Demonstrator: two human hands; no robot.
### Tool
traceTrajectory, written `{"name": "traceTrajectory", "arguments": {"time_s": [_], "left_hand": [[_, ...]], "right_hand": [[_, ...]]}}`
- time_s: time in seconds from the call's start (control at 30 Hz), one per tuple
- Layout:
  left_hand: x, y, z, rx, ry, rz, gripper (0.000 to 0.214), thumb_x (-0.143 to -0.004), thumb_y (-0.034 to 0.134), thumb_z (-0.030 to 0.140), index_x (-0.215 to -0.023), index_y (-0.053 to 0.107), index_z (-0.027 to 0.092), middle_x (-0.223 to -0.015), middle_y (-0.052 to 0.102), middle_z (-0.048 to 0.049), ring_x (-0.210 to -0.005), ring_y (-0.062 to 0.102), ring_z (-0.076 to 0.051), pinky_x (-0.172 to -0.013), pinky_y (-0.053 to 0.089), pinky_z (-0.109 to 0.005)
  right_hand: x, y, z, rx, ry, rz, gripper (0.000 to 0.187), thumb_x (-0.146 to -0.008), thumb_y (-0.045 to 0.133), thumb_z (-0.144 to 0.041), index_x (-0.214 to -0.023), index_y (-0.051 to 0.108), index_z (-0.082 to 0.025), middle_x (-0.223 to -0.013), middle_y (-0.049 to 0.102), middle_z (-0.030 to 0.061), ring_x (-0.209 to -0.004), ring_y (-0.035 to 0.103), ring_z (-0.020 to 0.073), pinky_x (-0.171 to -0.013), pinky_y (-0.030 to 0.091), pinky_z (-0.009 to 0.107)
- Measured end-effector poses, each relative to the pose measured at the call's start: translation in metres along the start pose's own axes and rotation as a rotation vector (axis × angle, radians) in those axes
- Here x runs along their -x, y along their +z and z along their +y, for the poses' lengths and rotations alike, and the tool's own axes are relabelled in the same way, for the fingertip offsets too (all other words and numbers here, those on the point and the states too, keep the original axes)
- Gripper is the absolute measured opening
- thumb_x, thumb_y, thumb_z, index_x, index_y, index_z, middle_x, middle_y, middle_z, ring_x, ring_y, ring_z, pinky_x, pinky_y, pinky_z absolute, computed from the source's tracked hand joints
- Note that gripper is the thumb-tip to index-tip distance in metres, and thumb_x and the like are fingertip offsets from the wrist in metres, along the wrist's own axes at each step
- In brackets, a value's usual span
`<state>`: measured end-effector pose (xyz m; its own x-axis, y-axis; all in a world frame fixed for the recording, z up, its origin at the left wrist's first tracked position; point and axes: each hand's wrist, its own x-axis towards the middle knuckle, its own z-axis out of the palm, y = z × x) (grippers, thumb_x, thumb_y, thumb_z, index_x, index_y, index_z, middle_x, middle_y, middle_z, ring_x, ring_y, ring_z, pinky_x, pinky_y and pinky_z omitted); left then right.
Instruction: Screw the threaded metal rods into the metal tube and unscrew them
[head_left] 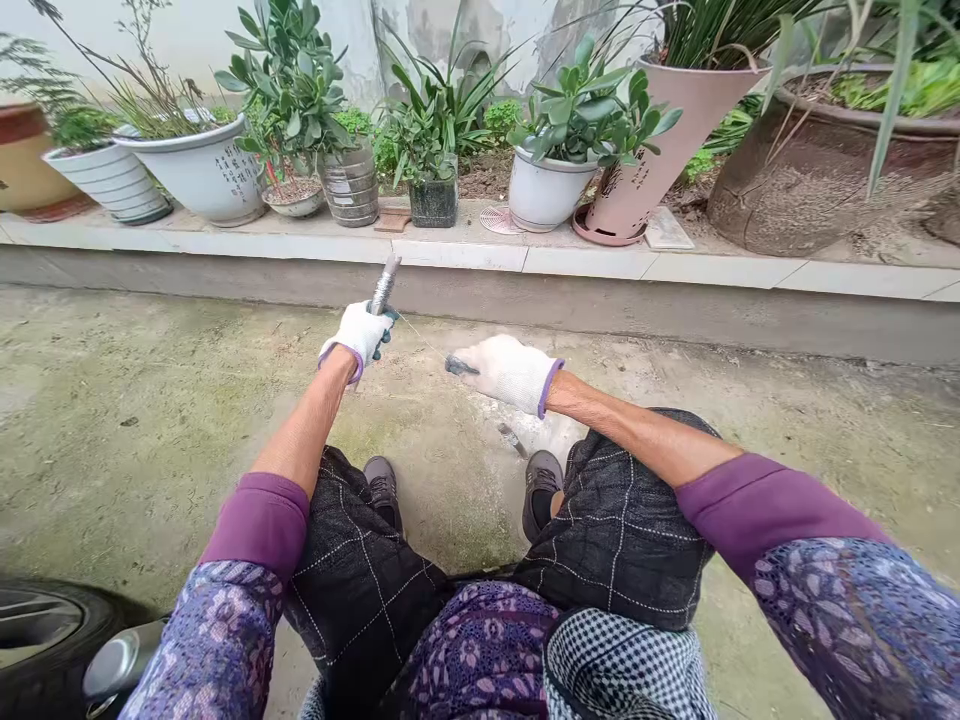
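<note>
I sit with both arms stretched out over my knees, both hands in white gloves with purple cuffs. My left hand (360,333) is closed round a grey metal rod-like tool (384,283) that points up and away. My right hand (506,372) is closed on a small dark grey piece (460,366) sticking out toward the left. A thin thread or wire (420,335) seems to run between the two hands. A small grey object (512,438) lies on the concrete by my right shoe.
A tiled ledge (465,255) ahead carries several potted plants, among them a white pot (544,190) and a tilted pink pot (660,150). Bare concrete ground (150,400) lies around me. A dark tyre (45,630) sits at the lower left.
</note>
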<state>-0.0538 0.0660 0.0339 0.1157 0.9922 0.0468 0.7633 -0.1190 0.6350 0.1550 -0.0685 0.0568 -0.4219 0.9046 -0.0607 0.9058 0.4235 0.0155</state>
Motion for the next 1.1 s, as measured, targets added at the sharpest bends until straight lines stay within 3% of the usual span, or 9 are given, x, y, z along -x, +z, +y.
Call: {"name": "traceTrajectory", "arguments": {"time_s": [0.13,0.23,0.33,0.4,0.47,0.63,0.8,0.97,1.1], "left_hand": [[0.011,0.010,-0.002,-0.634,0.165,-0.118,0.025,-0.093,0.044,0.014,-0.101,0.067,0.011,-0.084,0.067,-0.0138,-0.076,0.064,-0.023,-0.075,0.050,-0.039],[0.043,0.041,0.011,-0.707,0.258,-0.282,0.015,-0.081,0.057,0.005,-0.084,0.070,0.012,-0.079,0.068,-0.0138,-0.080,0.067,-0.028,-0.079,0.049,-0.041],[0.073,0.067,0.028,-0.763,0.505,-0.488,0.023,-0.082,0.057,0.008,-0.096,0.072,0.018,-0.076,0.068,-0.0099,-0.078,0.068,-0.026,-0.075,0.050,-0.035],[0.080,0.067,0.037,-0.631,0.568,-0.449,0.025,-0.086,0.056,0.015,-0.104,0.072,0.020,-0.077,0.069,-0.0078,-0.075,0.067,-0.023,-0.070,0.049,-0.031],[0.075,0.054,0.041,-0.331,0.499,-0.310,0.024,-0.088,0.056,0.023,-0.105,0.072,0.019,-0.075,0.068,-0.0052,-0.067,0.064,-0.019,-0.063,0.048,-0.026],[0.050,0.018,0.036,0.459,0.205,-0.040,0.031,-0.082,0.059,0.028,-0.107,0.070,0.014,-0.061,0.054,0.0009,-0.046,0.046,-0.010,-0.040,0.037,-0.019],[0.041,0.023,0.031,0.629,0.109,0.003,0.027,-0.075,0.062,0.024,-0.099,0.070,0.013,-0.055,0.049,0.0033,-0.041,0.038,-0.008,-0.035,0.032,-0.018],[0.037,0.023,0.032,0.745,0.047,0.014,0.024,-0.074,0.063,0.022,-0.097,0.068,0.016,-0.056,0.047,0.0054,-0.041,0.035,-0.007,-0.036,0.032,-0.020],[0.034,0.015,0.035,0.910,-0.009,-0.070,0.022,-0.076,0.062,0.021,-0.098,0.067,0.020,-0.055,0.044,0.0065,-0.040,0.029,-0.006,-0.038,0.031,-0.020]], "right_hand": [[-0.002,-0.009,0.006,0.033,0.059,0.066,0.035,-0.095,0.043,-0.031,-0.117,0.068,-0.020,-0.098,0.075,0.0106,-0.084,0.067,0.0226,-0.069,0.040,0.030],[-0.018,-0.007,0.034,-0.015,0.162,0.120,0.035,-0.094,0.047,-0.034,-0.115,0.071,-0.019,-0.098,0.075,0.0110,-0.084,0.067,0.0219,-0.071,0.041,0.029],[-0.034,0.006,0.068,-0.111,0.230,0.062,0.032,-0.090,0.051,-0.033,-0.103,0.076,-0.017,-0.090,0.074,0.0084,-0.079,0.065,0.0185,-0.067,0.040,0.027],[-0.038,0.016,0.084,-0.237,0.258,0.014,0.029,-0.086,0.054,-0.028,-0.099,0.077,-0.017,-0.082,0.072,0.0044,-0.070,0.060,0.0145,-0.062,0.038,0.024],[-0.037,0.024,0.088,-0.420,0.286,0.017,0.031,-0.083,0.053,-0.023,-0.102,0.076,-0.016,-0.074,0.068,0.0012,-0.060,0.053,0.0108,-0.058,0.037,0.023],[-0.020,0.034,0.040,-0.646,0.116,0.038,0.032,-0.086,0.047,-0.023,-0.101,0.075,-0.017,-0.072,0.063,-0.0009,-0.057,0.046,0.0091,-0.056,0.034,0.022],[-0.010,0.028,0.000,-0.472,0.010,0.053,0.026,-0.090,0.049,-0.026,-0.097,0.073,-0.017,-0.081,0.069,0.0013,-0.065,0.050,0.0113,-0.061,0.033,0.024],[-0.015,0.019,0.021,-0.408,0.101,0.046,0.026,-0.092,0.049,-0.027,-0.097,0.072,-0.016,-0.072,0.066,0.0019,-0.061,0.049,0.0123,-0.060,0.031,0.028],[-0.018,0.022,0.037,-0.413,0.102,0.071,0.026,-0.091,0.050,-0.026,-0.100,0.072,-0.016,-0.073,0.067,0.0025,-0.062,0.050,0.0139,-0.062,0.033,0.031]]}}
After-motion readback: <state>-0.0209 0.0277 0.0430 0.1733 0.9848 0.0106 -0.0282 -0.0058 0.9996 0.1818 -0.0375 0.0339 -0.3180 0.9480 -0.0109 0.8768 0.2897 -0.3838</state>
